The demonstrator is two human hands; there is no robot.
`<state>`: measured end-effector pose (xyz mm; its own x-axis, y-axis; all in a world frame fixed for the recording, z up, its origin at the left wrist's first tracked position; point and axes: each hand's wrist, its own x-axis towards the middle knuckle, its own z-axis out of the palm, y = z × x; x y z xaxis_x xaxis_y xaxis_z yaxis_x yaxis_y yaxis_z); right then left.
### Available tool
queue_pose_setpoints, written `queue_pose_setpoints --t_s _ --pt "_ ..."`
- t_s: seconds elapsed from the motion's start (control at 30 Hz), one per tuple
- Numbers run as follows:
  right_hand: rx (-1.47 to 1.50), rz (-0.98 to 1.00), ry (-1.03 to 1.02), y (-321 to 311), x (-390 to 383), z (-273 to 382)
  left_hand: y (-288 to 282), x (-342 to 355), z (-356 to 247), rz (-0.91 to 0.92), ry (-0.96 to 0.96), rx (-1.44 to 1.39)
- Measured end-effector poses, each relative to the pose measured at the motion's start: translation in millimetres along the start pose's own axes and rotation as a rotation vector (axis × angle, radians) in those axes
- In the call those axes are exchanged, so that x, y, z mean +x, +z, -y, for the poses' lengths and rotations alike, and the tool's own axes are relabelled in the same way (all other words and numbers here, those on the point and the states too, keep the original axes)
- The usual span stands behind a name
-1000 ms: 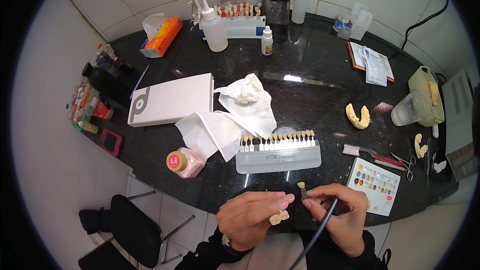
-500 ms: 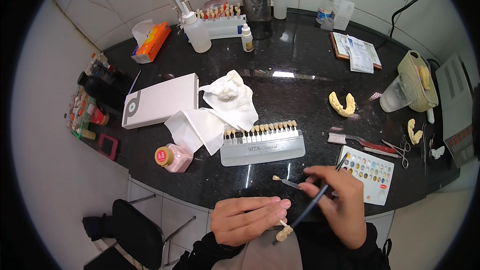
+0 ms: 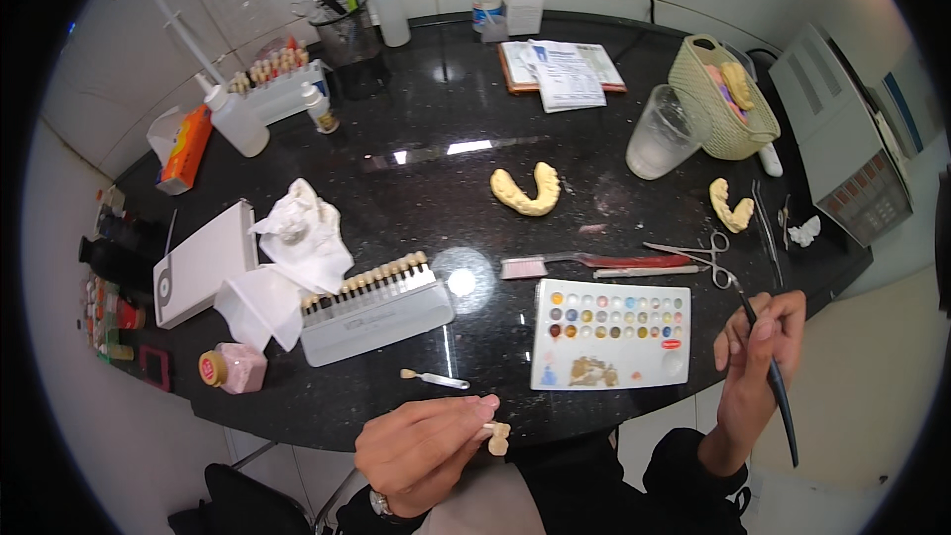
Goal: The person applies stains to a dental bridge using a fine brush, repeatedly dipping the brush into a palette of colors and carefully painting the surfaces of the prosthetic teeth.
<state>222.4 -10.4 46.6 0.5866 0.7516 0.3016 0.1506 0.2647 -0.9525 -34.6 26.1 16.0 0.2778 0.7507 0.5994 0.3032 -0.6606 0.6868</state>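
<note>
1. Lower ctr of frame: L hand (image 3: 431,446) pinching tooth-coloured piece (image 3: 499,440) by pale peg (image 3: 489,427).
2. Lower right: R hand (image 3: 745,362) pinching dark brush (image 3: 784,403), tip up, axis steep.
3. Piece well left of brush, below tip; paint palette (image 3: 656,364) on counter (image 3: 416,218) btwn.

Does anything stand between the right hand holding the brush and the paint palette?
Nothing visible does: only dark countertop shows between the right hand, with its brush, and the paint palette. The scissor-handled clamp lies farther back, near the palette's upper right corner.
</note>
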Motion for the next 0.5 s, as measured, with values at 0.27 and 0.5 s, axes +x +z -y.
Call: queue_pose_setpoints --t_s 0.27,0.5 --pt "-0.133 0.054 0.060 -28 14 -39 32 8 -12 0.038 -0.195 0.046" --pt "-0.343 0.331 -0.189 -21 36 -45 43 6 -10 -0.004 -0.162 0.166"
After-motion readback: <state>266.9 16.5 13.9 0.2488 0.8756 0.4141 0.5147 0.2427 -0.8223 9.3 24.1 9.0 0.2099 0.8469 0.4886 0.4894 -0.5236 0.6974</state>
